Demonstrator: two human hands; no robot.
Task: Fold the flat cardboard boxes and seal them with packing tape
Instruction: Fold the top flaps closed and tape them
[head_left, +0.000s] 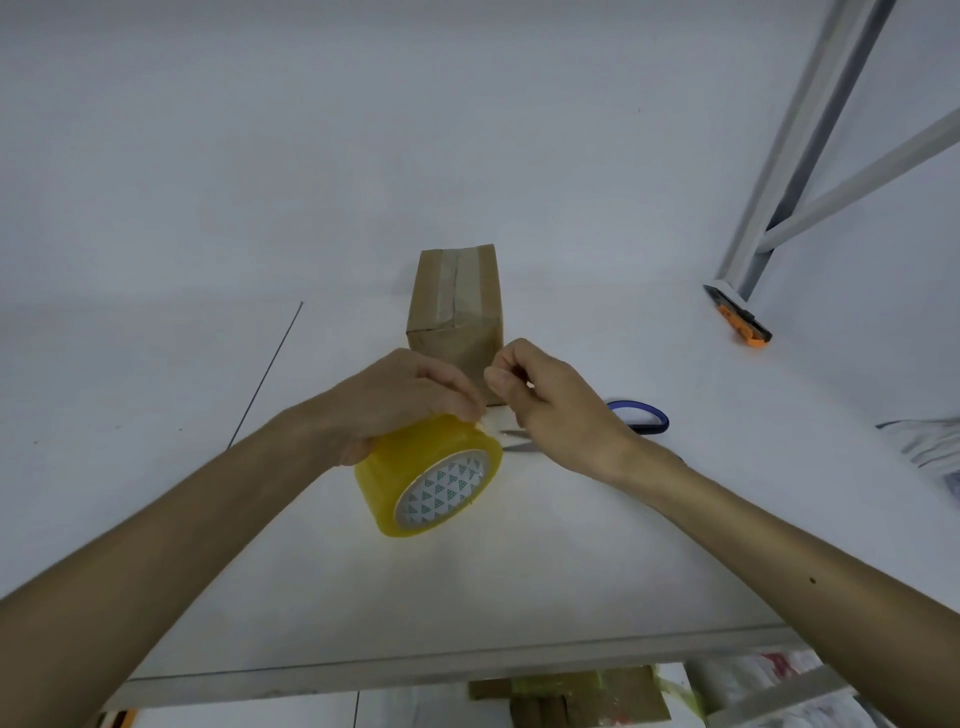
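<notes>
Tape roll (431, 473) gripped by left hand (400, 395), right hand (550, 410) pinching its loose edge near box (457, 301).

Glossy yellow plastic tape roll (428, 475); matt brown cardboard box (457, 306); smooth white tabletop (156, 364).

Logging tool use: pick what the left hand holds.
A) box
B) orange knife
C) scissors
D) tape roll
D: the left hand grips the tape roll, while the scissors lie on the table behind the right hand.
</notes>
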